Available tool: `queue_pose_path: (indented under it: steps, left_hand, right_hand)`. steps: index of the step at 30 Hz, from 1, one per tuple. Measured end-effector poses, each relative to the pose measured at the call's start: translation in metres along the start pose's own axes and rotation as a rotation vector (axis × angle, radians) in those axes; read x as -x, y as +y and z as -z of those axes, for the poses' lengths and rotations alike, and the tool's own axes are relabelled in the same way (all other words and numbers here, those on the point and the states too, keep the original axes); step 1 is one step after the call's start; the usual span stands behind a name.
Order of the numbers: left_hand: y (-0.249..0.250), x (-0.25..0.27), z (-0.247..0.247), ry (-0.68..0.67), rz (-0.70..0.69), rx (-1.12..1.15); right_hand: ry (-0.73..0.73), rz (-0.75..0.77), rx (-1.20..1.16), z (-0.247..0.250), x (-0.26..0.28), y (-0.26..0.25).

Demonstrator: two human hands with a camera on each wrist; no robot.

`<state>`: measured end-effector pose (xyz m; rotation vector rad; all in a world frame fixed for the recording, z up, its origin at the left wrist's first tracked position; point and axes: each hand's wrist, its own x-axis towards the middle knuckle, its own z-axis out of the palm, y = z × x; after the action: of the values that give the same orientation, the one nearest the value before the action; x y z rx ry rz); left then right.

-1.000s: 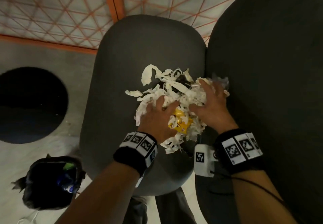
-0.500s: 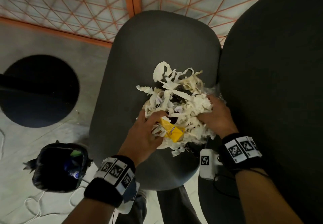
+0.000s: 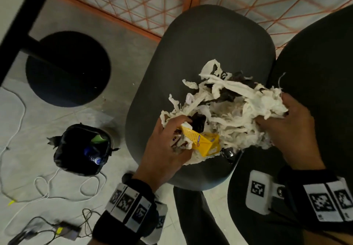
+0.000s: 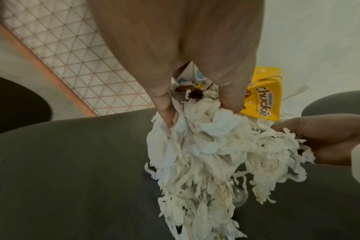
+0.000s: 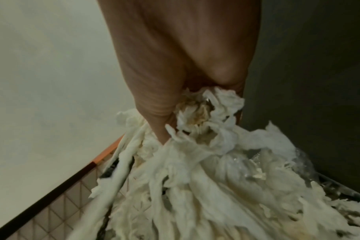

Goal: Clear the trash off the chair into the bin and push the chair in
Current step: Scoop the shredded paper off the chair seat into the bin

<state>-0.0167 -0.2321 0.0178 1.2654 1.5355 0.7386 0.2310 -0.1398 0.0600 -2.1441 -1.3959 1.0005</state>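
White shredded paper (image 3: 235, 114), bunched over the chair seat (image 3: 200, 53), hides both gripping hands' fingertips: left hand (image 3: 166, 149), right hand (image 3: 292, 128).

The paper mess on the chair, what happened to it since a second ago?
Both hands have bunched the shredded paper together and begun lifting it off the chair seat. The left hand now grips paper by the yellow carton; the right hand grips the other side. The camera swung left, showing more of the bin. The bin still sits on the floor, and the chair has not visibly moved.
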Motion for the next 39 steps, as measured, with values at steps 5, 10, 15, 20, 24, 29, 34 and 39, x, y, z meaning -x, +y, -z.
queue_pose_path:
  steps: [5, 10, 15, 20, 24, 29, 34, 39]
  left_hand:
    - [-0.003, 0.035, 0.035, 0.085, 0.040, 0.090]
    - [-0.029, 0.091, 0.094, 0.228, 0.112, 0.113]
    - [-0.085, 0.145, 0.154, 0.435, 0.267, 0.127]
    - [-0.201, 0.150, 0.174, 0.589, 0.441, -0.021]
    - [-0.320, 0.118, 0.163, 0.570, 0.571, -0.181]
    - [-0.439, 0.072, 0.136, 0.343, 0.633, -0.342]
    - [-0.496, 0.022, 0.118, 0.126, 0.717, -0.584]
    - [-0.489, 0.002, 0.117, -0.059, 0.810, -0.682]
  right_hand:
    - [-0.108, 0.072, -0.100, -0.017, 0.034, -0.035]
    - [-0.401, 0.192, -0.094, -0.094, 0.070, -0.082]
    - [-0.682, 0.285, -0.045, -0.233, 0.106, -0.118]
    - [-0.873, 0.379, 0.099, -0.403, 0.132, -0.098]
    - [-0.905, 0.288, 0.198, -0.522, 0.128, -0.044]
    - [-1.001, 0.125, 0.354, -0.612, 0.100, 0.022]
    - [-1.050, -0.035, 0.299, -0.644, 0.085, 0.060]
    - [-1.024, -0.057, 0.217, -0.615, 0.099, 0.061]
